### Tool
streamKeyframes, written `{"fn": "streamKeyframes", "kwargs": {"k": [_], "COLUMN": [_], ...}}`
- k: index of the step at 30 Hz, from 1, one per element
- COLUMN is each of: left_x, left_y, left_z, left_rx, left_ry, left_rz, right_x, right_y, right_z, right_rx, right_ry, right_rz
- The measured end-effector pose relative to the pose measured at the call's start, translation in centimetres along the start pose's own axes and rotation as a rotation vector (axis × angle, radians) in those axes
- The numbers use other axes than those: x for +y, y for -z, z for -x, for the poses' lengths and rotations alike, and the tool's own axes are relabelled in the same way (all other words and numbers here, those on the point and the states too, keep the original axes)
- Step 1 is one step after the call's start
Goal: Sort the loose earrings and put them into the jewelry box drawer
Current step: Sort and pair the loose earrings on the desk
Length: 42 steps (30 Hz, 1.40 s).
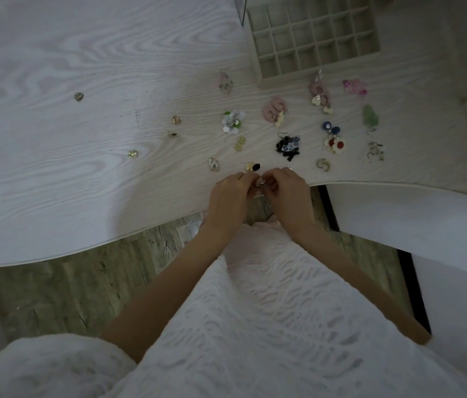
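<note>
Pale wood-grain tabletop, dim light. Both hands meet at its near edge: left hand and right hand, fingertips pinched together on one small metallic earring held between them, just above the table edge. Which hand bears the hold cannot be told; both sets of fingers are closed around it.

Just beyond the grip, almost touching the knuckles: gold-and-black earring. Beyond and left of the grip: white-and-gold stud, pale green disc pair, sequin cluster. Far left of the grip, well apart from each other: four small gold heart pieces, the farthest at. Beyond and right: black sequin earring, red-and-white flower earring, blue pom pair, pink clay hoops, green earring.

Farthest from the grip, beyond all the loose pieces: grey velvet divided drawer, its visible compartments bare.
</note>
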State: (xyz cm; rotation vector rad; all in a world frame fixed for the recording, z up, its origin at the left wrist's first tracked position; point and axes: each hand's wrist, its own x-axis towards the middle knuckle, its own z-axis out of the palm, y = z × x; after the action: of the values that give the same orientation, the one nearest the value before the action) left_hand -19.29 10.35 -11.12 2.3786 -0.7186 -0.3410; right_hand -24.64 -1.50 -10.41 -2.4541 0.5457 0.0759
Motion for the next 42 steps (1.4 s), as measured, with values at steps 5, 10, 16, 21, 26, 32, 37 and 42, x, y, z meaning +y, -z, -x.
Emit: {"fn": "streamKeyframes", "kwargs": {"k": [5,10,16,21,26,32,37,42], "left_x": [-0.4,-0.3,-0.4,-1.0,-4.5,-11.3,-14.4,-14.8], "left_y": [0.0,0.1,0.1,2.4,8.6,12.2,12.7,12.3], "left_z": [0.1,0.0,-0.1,0.3,1.1,2.4,1.6,0.4], "left_rx": [0.012,0.044,0.048,0.045,0.315,0.394,0.319,0.277], "left_ry": [0.008,0.0,0.0,-0.167,-0.327,0.211,0.451,0.359], "left_rz": [0.035,0.043,0.064,0.099,-0.005,-0.102,0.034,0.061], "right_x": [-0.1,-0.1,-0.1,-1.1,-4.5,-8.9,-12.3,-13.5], "right_y": [0.1,0.0,0.1,2.5,6.0,1.6,-3.9,-5.6], "right_z": [0.0,0.1,0.0,0.1,-1.6,-7.6,-12.6,-13.8], "right_rx": [0.0,-0.009,0.008,-0.023,0.068,-0.033,-0.147,-0.154], "right_ry": [-0.005,0.01,0.021,0.113,0.368,0.469,0.418,0.362], "right_rz": [0.012,0.022,0.022,0.097,0.149,0.115,0.112,0.19]}}
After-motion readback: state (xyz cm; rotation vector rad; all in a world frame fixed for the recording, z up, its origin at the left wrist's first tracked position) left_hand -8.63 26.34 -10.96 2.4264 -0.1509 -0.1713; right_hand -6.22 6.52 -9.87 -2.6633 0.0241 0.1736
